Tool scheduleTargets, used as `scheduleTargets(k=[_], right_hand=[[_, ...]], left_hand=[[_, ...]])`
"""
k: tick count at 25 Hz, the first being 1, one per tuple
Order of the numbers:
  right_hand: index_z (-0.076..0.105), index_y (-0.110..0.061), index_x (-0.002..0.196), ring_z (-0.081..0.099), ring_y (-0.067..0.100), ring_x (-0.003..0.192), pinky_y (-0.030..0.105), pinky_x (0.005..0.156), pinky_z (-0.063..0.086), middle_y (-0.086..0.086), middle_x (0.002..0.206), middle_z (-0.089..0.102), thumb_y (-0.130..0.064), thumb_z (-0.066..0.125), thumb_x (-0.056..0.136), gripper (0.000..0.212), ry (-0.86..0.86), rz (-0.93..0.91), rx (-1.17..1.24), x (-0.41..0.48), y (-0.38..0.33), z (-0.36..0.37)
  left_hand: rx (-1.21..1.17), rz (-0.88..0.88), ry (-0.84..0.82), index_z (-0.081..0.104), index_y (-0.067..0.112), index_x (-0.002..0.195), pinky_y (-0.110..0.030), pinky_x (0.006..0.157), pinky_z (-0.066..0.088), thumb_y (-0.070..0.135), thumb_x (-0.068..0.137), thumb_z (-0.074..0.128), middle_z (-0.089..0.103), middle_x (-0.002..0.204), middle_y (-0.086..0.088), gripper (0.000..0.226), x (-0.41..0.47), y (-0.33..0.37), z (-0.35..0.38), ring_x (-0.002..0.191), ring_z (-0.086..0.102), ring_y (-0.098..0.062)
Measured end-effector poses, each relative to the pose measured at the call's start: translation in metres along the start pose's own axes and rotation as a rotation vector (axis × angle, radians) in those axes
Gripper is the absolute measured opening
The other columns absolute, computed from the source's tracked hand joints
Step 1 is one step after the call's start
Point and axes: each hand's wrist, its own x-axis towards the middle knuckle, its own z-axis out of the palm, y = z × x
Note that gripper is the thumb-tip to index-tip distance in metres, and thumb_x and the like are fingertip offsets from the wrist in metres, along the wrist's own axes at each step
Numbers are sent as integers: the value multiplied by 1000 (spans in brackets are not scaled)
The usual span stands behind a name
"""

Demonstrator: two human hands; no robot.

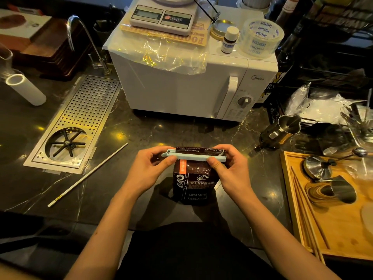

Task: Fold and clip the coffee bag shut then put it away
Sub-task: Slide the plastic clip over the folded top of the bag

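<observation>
A dark brown coffee bag [192, 184] with white lettering and an orange stripe stands upright on the dark marble counter, close to the front edge. Its top is folded over. A long pale blue clip [193, 157] lies across the fold, spanning the bag's width. My left hand [153, 168] pinches the clip's left end, thumb in front. My right hand [228, 168] pinches the right end the same way. Whether the clip is latched, I cannot tell.
A white microwave [181, 81] stands behind the bag, with a scale, a tape roll and a small bottle on top. A perforated metal drain tray [80, 118] lies left, a white stick [86, 175] beside it. A wooden tray [333, 229] with metal tools sits right, a metal pitcher [282, 130] nearby.
</observation>
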Motion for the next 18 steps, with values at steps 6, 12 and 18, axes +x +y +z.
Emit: scheduleTargets(k=[6, 12, 18], right_hand=[[64, -45, 92, 69, 24, 89, 33, 75, 60, -3, 91, 69, -5, 74, 83, 42, -12, -11, -19, 0, 0, -1], [64, -43, 93, 69, 20, 88, 32, 76, 59, -8, 89, 69, -6, 74, 83, 40, -18, -29, -39, 1, 1, -2], [64, -37, 96, 69, 19, 89, 30, 77, 59, -7, 91, 70, -7, 74, 82, 35, 2, -52, -34, 0, 3, -2]], left_hand=[[68, 19, 32, 72, 49, 92, -24, 81, 55, 25, 84, 73, 75, 95, 17, 26, -1, -3, 0, 95, 69, -7], [96, 65, 36, 74, 46, 91, -30, 79, 57, 22, 83, 74, 75, 93, 13, 25, 2, -2, -1, 90, 70, -14], [249, 90, 79, 68, 42, 88, -24, 75, 52, 23, 86, 72, 72, 85, 19, 20, 0, 3, 4, 88, 66, -4]])
